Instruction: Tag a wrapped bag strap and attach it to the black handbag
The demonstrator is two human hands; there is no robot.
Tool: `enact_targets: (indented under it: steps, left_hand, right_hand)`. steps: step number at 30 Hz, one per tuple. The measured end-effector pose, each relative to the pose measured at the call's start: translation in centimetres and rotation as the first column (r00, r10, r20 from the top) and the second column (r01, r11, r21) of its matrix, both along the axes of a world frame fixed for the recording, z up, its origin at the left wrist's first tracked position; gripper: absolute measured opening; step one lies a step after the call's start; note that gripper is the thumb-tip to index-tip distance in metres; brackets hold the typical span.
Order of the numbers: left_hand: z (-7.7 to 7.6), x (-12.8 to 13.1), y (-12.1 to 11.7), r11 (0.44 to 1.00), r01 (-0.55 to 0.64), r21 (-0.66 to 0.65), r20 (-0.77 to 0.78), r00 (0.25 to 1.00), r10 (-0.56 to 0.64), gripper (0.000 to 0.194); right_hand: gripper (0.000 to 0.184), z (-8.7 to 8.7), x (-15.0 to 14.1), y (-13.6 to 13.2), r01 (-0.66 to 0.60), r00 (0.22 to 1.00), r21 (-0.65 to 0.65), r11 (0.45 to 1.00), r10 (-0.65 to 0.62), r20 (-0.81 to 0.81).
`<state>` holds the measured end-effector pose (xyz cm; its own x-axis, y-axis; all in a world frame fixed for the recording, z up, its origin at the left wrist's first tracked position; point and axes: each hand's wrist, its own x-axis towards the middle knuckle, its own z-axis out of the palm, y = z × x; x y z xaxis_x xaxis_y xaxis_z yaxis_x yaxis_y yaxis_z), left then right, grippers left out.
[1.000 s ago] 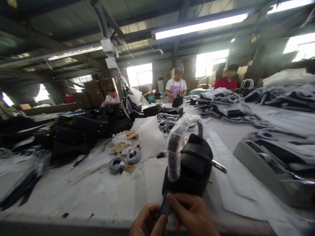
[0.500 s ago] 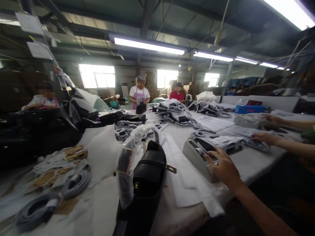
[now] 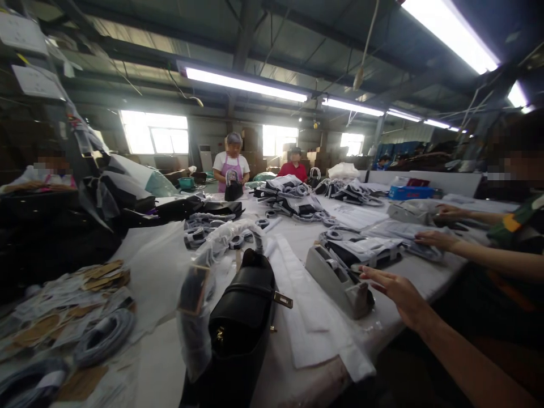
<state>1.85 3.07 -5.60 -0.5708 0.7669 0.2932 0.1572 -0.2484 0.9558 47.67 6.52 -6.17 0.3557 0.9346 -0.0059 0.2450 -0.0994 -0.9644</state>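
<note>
My right hand (image 3: 397,292) reaches in from the lower right with its fingers stretched out. Its fingertips are at the upper right side of a grey tape dispenser (image 3: 329,277); whether they touch it I cannot tell. Directly ahead stands a black handbag (image 3: 242,306) with a metal clasp (image 3: 283,300) sticking out on its right. The bag's handle (image 3: 193,334) arches up on the left, wrapped in clear plastic. White sheets (image 3: 301,323) lie between bag and dispenser. My left hand is out of view.
Coiled, wrapped straps (image 3: 104,338) and brown paper pieces (image 3: 104,277) cover the left side. Wrapped black bag parts (image 3: 293,198) are piled mid-table. At the right, a co-worker's hands (image 3: 437,240) work by a second dispenser (image 3: 410,212). Other people (image 3: 232,164) work across the table.
The view has turned slightly right, so things sit further left. My right hand's fingers, raised and spread before, now point left, lower and flatter, beside the tape dispenser.
</note>
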Motion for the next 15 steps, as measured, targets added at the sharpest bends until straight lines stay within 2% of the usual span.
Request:
enact_targets:
  steps: [3,5,8,10,13,15]
  left_hand:
    - [-0.4,0.0,-0.2,0.999,-0.037,-0.020,-0.011,0.999,0.037,0.029]
    - [-0.5,0.3,-0.2,0.998,-0.042,-0.042,-0.008,0.999,0.042,0.031]
    - [-0.6,1.2,-0.2,0.996,-0.023,-0.087,0.012,1.000,0.024,0.034]
    - [-0.6,1.7,-0.6,0.992,0.008,-0.127,0.030,1.000,-0.004,0.035]
    - [-0.8,2.2,-2.9,0.977,0.063,-0.202,0.065,0.997,-0.051,0.038]
    - [-1.4,2.2,-6.0,0.961,0.086,-0.263,0.098,0.993,-0.062,0.039]
  right_hand:
    - [0.047,0.6,0.3,-2.1,-0.015,0.998,-0.068,0.998,0.010,-0.062]
    - [0.048,0.0,0.2,-3.2,-0.026,0.995,-0.130,0.991,0.013,-0.101]
    - [0.047,-1.9,0.0,-3.9,0.010,0.988,-0.165,0.986,-0.035,-0.148]
    - [0.046,-3.6,-0.1,-3.6,0.071,0.981,-0.141,0.988,-0.095,-0.172]
    - [0.043,-5.8,-0.1,-3.0,0.178,0.959,-0.086,0.980,-0.192,-0.208]
    - [0.044,-6.8,-0.5,-3.2,0.232,0.942,-0.075,0.970,-0.244,-0.233]
